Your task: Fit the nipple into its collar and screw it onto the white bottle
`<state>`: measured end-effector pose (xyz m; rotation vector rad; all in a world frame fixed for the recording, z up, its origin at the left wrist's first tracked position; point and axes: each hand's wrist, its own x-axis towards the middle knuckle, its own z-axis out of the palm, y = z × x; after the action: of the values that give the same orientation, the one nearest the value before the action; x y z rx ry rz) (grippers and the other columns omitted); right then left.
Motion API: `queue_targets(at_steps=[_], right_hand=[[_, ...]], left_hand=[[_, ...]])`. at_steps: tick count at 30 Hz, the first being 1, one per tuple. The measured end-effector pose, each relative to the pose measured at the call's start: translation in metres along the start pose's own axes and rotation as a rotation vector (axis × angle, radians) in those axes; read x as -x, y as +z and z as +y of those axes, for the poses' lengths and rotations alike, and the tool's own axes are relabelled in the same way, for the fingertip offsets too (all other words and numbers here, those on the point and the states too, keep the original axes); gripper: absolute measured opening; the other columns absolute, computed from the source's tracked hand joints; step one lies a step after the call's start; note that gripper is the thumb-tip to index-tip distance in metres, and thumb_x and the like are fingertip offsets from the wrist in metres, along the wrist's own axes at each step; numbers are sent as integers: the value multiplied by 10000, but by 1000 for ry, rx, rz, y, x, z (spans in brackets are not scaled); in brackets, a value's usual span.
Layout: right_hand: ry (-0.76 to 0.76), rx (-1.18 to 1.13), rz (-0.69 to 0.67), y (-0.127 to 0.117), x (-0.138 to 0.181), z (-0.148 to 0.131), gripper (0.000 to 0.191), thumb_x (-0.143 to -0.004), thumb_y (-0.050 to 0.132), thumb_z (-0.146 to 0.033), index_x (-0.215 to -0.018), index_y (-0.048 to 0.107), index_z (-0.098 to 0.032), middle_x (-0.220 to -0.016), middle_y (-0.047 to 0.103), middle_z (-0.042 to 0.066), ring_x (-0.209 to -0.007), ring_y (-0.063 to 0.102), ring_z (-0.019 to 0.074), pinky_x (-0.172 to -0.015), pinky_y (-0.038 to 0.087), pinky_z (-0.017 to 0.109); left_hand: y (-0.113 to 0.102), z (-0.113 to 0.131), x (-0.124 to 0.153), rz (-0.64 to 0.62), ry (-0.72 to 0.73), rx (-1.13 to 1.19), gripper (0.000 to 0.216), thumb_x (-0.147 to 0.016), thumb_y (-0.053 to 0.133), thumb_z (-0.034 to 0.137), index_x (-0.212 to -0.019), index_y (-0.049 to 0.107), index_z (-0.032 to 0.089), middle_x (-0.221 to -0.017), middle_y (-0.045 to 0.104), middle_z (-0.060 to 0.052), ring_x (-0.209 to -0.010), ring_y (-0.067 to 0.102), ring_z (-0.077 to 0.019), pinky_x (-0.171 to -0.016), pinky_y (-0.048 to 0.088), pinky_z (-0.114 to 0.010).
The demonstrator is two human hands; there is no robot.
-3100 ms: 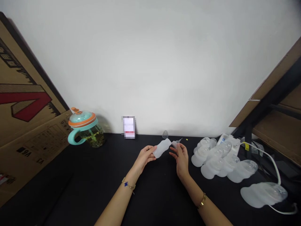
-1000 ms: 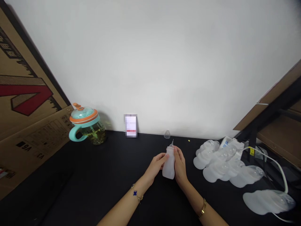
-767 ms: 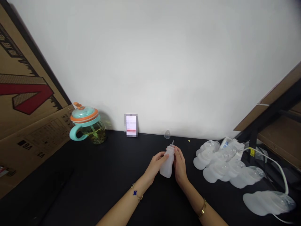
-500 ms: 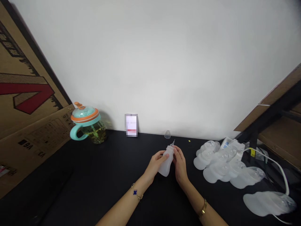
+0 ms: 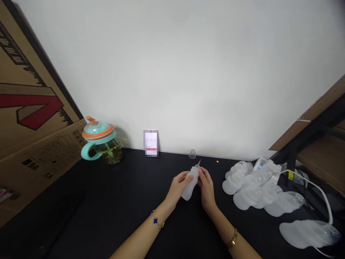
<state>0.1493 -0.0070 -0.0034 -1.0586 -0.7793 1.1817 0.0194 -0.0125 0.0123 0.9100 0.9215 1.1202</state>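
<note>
A translucent white feeding bottle (image 5: pixel 189 189) with a narrow pointed tip leans to the right, near the middle of the black table. My left hand (image 5: pixel 180 185) is closed around its body, thumb on the front face. At the bottle's collar, the fingers of my right hand (image 5: pixel 206 185) pinch from the right side; part of their grip is hidden. Beyond the tip, by the wall, sits a small clear dome cap (image 5: pixel 192 154).
On the right lie several similar bottles (image 5: pixel 244 199) with clear caps, and a single bottle (image 5: pixel 299 233) nearer me. A white cable (image 5: pixel 320 190) arches past them. A teal-handled jug (image 5: pixel 111 153), a lit phone-like screen (image 5: pixel 151 144) and a cardboard box (image 5: pixel 40 162) stand left.
The bottle's base has swung slightly left and up, so it tilts a little more. Both hands keep their places on it. The whole view has shifted very slightly.
</note>
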Motion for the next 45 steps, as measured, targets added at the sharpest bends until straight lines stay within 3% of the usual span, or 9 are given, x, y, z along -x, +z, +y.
queue_targets(at_steps=[15,26,35,45], right_hand=[[21,-10,-59,-2,-1,6,464,-786,735,-573,-1112,716,-243,-1126,723,73,-955,668,261,-682,544,319],[4,12,-59,0,1,-2,429,-753,773,-546,-1040,729,-231,-1111,724,69,-954,668,262,-652,538,296],[4,11,-60,0,0,-1,420,-741,777,-551,-1016,725,-238,-1059,729,58,-919,675,255,-646,536,306],[19,29,-70,-1,-1,-2,396,-757,779,-521,-1007,707,-222,-1056,720,56,-895,661,237,-617,531,282]], left_hand=[[-1,6,3,9,20,-14,531,-739,747,587,-1052,723,159,-942,741,-78,-869,655,-220,-751,458,-286],[-4,0,0,39,48,-28,521,-725,780,541,-1071,719,156,-971,756,-93,-901,685,-247,-775,490,-306],[-7,-5,-5,62,102,-103,486,-726,787,493,-1073,713,161,-1034,761,-114,-942,694,-271,-814,513,-335],[-5,1,1,140,202,-349,389,-758,752,404,-1084,723,195,-1041,745,-87,-899,661,-251,-797,487,-327]])
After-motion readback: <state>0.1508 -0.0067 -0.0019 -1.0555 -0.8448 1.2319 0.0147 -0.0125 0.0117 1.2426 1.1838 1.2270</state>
